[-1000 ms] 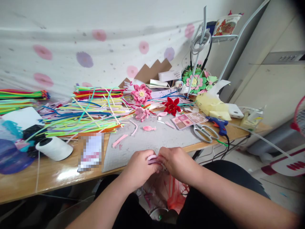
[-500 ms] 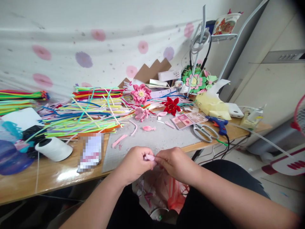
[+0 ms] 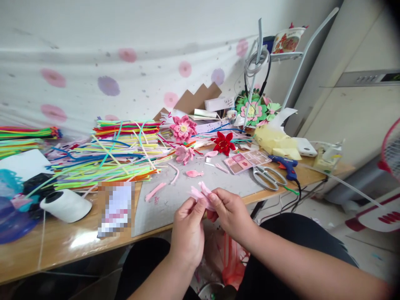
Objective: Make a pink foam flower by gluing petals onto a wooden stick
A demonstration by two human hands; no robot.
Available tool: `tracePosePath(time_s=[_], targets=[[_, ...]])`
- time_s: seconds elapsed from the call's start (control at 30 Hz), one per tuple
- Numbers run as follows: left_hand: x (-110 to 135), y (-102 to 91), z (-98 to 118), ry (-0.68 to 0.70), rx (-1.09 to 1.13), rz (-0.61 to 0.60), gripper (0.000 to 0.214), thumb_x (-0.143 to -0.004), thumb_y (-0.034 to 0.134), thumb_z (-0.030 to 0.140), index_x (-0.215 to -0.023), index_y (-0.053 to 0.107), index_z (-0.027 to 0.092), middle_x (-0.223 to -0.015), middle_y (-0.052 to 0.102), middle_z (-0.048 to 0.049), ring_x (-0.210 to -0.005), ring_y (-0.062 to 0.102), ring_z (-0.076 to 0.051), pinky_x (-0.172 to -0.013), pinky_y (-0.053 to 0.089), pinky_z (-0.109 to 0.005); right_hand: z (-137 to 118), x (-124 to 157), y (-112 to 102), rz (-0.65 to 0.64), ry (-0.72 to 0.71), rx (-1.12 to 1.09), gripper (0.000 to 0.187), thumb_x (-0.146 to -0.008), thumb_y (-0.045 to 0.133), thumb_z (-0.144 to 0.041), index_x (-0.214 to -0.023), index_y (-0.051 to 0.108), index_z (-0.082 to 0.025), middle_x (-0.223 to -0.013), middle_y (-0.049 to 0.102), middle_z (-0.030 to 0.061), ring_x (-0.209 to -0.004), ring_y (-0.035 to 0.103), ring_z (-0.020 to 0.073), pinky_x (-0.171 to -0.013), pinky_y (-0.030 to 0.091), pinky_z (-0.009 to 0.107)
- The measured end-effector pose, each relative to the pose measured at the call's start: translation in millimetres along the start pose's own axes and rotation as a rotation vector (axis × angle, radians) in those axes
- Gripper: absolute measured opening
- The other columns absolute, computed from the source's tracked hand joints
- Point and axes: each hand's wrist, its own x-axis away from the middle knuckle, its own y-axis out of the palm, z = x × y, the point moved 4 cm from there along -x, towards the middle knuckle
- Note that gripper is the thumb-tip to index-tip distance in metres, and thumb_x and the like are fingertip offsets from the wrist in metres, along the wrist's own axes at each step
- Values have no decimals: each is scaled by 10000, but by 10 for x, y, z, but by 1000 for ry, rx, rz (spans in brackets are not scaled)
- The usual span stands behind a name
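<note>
Near the table's front edge, my left hand (image 3: pixel 190 225) and my right hand (image 3: pixel 229 208) are close together, both pinching pale pink pipe cleaners (image 3: pixel 200 191). Their fuzzy ends poke up between my thumbs; the lower part is hidden by my fingers. Beyond them, on the grey mat (image 3: pixel 162 216), lie a pink petal (image 3: pixel 194 173) and loose pink strips (image 3: pixel 155 191). Farther back are a pink flower (image 3: pixel 183 128), a paler pink flower (image 3: pixel 184 154) and a red flower (image 3: pixel 223 143). A pink makeup palette (image 3: pixel 239 163) lies to the right.
Scissors (image 3: pixel 269 178) and a blue glue gun (image 3: pixel 288 166) with a trailing cord lie at the right. Bundles of coloured pipe cleaners (image 3: pixel 125 143) fill the left back. A cone of white thread (image 3: pixel 70 206) lies at the left. A red bag (image 3: pixel 233 262) is below the table edge.
My hands have turned upward, and the pale pink pipe cleaners now show two ends pointing up instead of lying sideways. The view has shifted slightly.
</note>
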Motion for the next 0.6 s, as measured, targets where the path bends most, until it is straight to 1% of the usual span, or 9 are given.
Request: tracePosePath(time_s=[0.1,0.2,0.23,0.3,0.37,0.4,0.47,0.5,0.6], targets=[[-40,-35,15,7,-48,-6,122,-820,605,238,-732,628,157,-662,528,25,-632,447,-90,-656,403,-223,-6,-20,-10,-102,-30,-33,421,-925,358,-471,-653,484,-176,-557,550,-2,-515,534,107,-514,422,207],[-68,-104,38,41,-123,5,79,-796,633,237,-803,666,166,-742,570,6,-730,507,-122,-712,419,-250,-27,-40,-61,-153,-124,155,370,-936,386,-357,-652,526,-164,-582,557,-2,-535,518,99,-528,389,202],[-70,-128,45,54,-159,4,87,-793,636,240,-830,676,172,-759,587,1,-766,527,-138,-733,424,-263,-37,-45,-86,-144,-164,249,344,-931,404,-318,-662,552,-161,-597,561,2,-554,519,101,-544,382,206],[-67,-172,62,80,-258,-1,108,-796,629,257,-851,686,183,-764,616,-3,-806,553,-164,-756,427,-279,-69,-49,-140,-85,-250,415,294,-911,446,-264,-680,595,-160,-627,566,16,-597,523,114,-576,377,222],[-60,-215,88,112,-395,8,117,-801,622,280,-809,682,181,-726,618,4,-772,553,-160,-730,425,-266,-105,-44,-186,-11,-317,481,237,-884,495,-243,-701,621,-159,-651,569,28,-616,524,125,-589,382,233],[-58,-231,103,125,-464,10,131,-805,615,292,-782,675,177,-701,609,9,-734,543,-150,-701,421,-255,-118,-41,-203,15,-333,475,188,-865,531,-242,-730,631,-158,-651,571,27,-606,521,124,-581,384,233],[-57,-246,130,132,-572,-4,169,-816,595,315,-752,655,171,-658,588,18,-668,515,-135,-643,409,-241,-124,-43,-221,27,-313,407,90,-823,603,-240,-812,643,-160,-654,589,18,-586,525,118,-567,395,225],[-58,-248,139,123,-612,-16,186,-821,584,327,-747,648,169,-643,580,18,-648,504,-132,-617,403,-238,-118,-48,-223,16,-281,361,85,-799,636,-240,-833,644,-163,-655,603,13,-583,534,116,-565,402,222],[-61,-245,155,88,-705,-46,212,-820,575,344,-736,636,160,-628,578,12,-624,489,-131,-571,385,-231,-70,-73,-206,-73,-107,190,57,-763,661,-212,-772,636,-162,-651,640,7,-579,569,112,-556,423,211]])
